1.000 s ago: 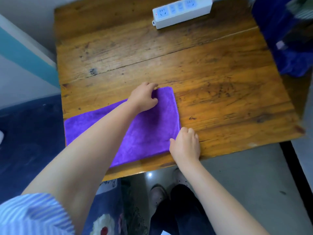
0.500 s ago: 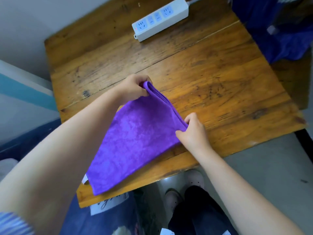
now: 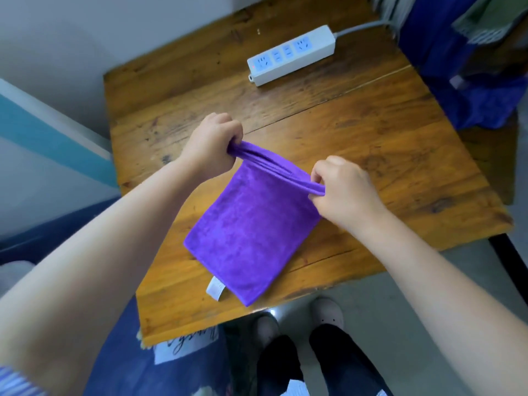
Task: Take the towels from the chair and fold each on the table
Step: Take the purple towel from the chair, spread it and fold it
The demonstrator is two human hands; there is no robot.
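Observation:
A purple towel (image 3: 251,227), folded over, hangs from both my hands above the wooden table (image 3: 357,144). My left hand (image 3: 211,141) grips its far upper corner. My right hand (image 3: 345,187) pinches the near upper corner, and the top edge stretches taut between them. The towel's lower end touches the table near the front edge, where a white label (image 3: 215,290) sticks out. At the top right, blue fabric (image 3: 468,92) lies heaped beside the table; what it rests on is hidden.
A white power strip (image 3: 291,55) with a grey cable lies at the back of the table. A wall with a teal stripe (image 3: 43,132) runs along the left. My feet and dark trousers (image 3: 317,350) stand at the table's front edge.
The towel lay flat on the table a second ago. Both hands have lifted its right edge up and brought it toward the table's middle, so the towel now hangs doubled.

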